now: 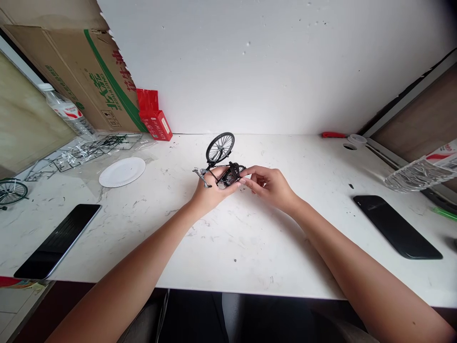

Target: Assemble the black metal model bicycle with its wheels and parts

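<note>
A black model bicycle (220,148) is held above the white table, tilted, with one spoked wheel pointing up and away. My left hand (210,193) wraps round its frame from below, and the grey handlebars stick out to the left of that hand. At the bicycle's other wheel, my right hand (269,186) is closed, thumb and forefinger pinched by the wheel's right edge. Whether a small part sits between those fingertips is too small to make out.
Sprue frames (103,145), a white paper plate (122,172) and a second model bicycle (12,191) lie to the left. One phone (59,240) rests at the left, another dark phone (397,226) at the right. A red box (157,121) stands behind.
</note>
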Motion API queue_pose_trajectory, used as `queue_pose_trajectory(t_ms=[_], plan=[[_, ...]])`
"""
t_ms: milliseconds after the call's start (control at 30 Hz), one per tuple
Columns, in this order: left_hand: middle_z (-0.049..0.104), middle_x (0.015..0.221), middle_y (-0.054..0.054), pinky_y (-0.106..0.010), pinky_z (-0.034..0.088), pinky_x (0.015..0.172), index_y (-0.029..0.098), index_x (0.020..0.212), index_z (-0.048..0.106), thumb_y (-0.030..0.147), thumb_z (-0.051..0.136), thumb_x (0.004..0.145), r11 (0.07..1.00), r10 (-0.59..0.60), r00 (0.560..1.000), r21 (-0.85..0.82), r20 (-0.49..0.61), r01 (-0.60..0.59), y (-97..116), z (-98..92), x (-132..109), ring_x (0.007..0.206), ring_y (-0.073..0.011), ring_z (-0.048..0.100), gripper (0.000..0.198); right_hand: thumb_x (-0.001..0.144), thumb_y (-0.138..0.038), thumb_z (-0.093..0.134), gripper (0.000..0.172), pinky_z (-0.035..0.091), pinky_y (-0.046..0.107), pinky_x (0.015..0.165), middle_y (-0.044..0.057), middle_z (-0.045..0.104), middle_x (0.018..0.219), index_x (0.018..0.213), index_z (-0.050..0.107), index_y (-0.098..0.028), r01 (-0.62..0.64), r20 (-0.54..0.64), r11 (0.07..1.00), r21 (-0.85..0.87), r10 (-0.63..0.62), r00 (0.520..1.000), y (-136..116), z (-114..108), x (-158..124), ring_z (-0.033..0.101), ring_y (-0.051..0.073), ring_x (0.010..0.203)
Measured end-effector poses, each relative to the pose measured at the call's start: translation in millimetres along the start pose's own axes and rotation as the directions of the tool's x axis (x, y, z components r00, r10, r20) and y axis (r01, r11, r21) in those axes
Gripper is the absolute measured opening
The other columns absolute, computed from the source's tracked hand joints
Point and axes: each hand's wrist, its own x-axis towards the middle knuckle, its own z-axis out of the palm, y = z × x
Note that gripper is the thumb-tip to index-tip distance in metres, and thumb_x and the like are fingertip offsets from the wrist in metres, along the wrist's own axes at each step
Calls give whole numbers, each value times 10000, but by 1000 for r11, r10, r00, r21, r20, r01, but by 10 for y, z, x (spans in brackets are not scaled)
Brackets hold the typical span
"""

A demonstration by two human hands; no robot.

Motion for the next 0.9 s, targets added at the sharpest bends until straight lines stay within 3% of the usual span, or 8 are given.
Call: queue_pose_trajectory(t_ms=[300, 500, 667, 900], plan=[[814, 1030, -67, -298, 595, 821, 190, 1061, 780, 275, 827, 844, 1000, -7, 1000, -2, -14, 7, -47, 16, 16, 913, -207, 747, 238, 918, -599, 779, 426, 447, 286, 544, -45, 557, 599, 1081, 761, -205, -85, 11, 984, 158, 85, 996, -50, 38, 9, 551, 134, 544], [812, 1051, -81, -318, 594, 852, 186, 1095, 768, 258, 819, 843, 999, 10, 1000, 37, -19, -10, -48, 16, 9, 946, -222, 752, 267, 837, -550, 876, 441, 497, 273, 500, -38, 596, 604, 1066, 779, -185, -236, 97, 901, 364, 215, 972, -33, 20, 34, 579, 133, 548], [813, 1050, -85, -318, 591, 837, 176, 1106, 764, 253, 812, 847, 997, 14, 1000, 71, -4, -14, -43, 18, 7, 933, -217, 750, 275, 746, -529, 953, 490, 489, 255, 493, -28, 634, 626, 1039, 789, -172, -323, 130, 856, 404, 296, 946, -22, 5, 42, 569, 113, 550], [816, 1060, -86, -320, 599, 845, 181, 1102, 771, 244, 788, 865, 997, 30, 999, 77, 17, -32, -39, 12, 12, 944, -219, 752, 246, 730, -517, 963, 481, 484, 252, 491, -30, 628, 633, 1024, 791, -177, -325, 126, 852, 411, 300, 946, -9, 10, 48, 563, 107, 545]])
